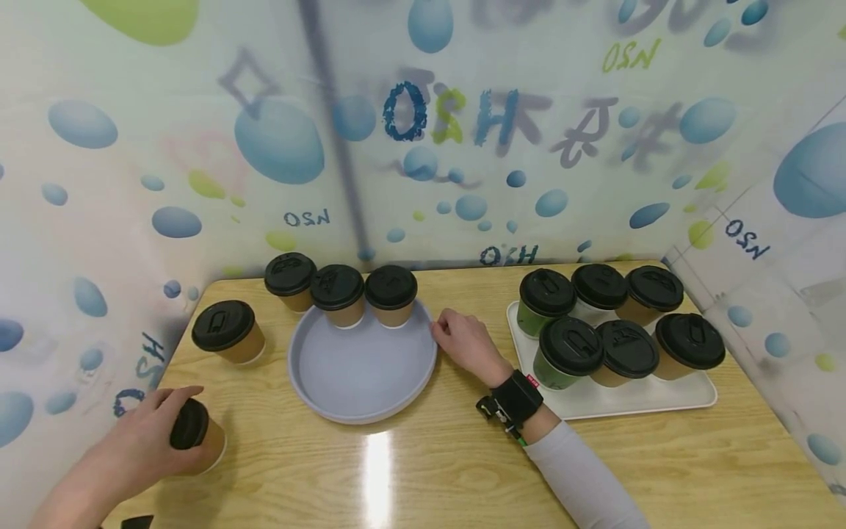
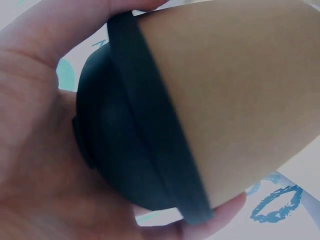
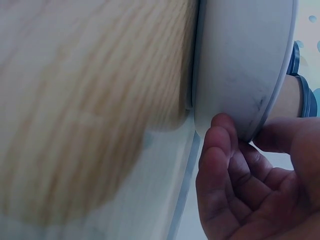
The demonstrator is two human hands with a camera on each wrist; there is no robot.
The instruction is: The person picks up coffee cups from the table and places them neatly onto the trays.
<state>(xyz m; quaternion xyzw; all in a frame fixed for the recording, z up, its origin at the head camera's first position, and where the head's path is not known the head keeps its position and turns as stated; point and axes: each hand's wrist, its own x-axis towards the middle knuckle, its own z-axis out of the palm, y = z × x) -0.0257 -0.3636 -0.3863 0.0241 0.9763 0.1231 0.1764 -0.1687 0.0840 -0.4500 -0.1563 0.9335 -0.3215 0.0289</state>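
Note:
My left hand (image 1: 142, 441) holds a brown paper coffee cup with a black lid (image 1: 210, 447) at the table's left front. In the left wrist view its thumb and fingers lie around the black lid (image 2: 135, 115), and the palm faces the lid's top. My right hand (image 1: 465, 342) pinches the right rim of a round grey tray (image 1: 363, 378). The right wrist view has the thumb over the rim and the curled fingers against the tray's outer wall (image 3: 240, 65). Two lidded brown cups (image 1: 391, 294) stand at the tray's back.
Another lidded brown cup (image 1: 291, 281) stands behind the tray's left edge, and one more cup (image 1: 231, 332) is to its left. On the right, a white rectangular tray (image 1: 634, 398) bears several lidded cups, some green (image 1: 562, 360). A patterned curtain (image 1: 423, 198) borders the wooden table (image 1: 297, 470).

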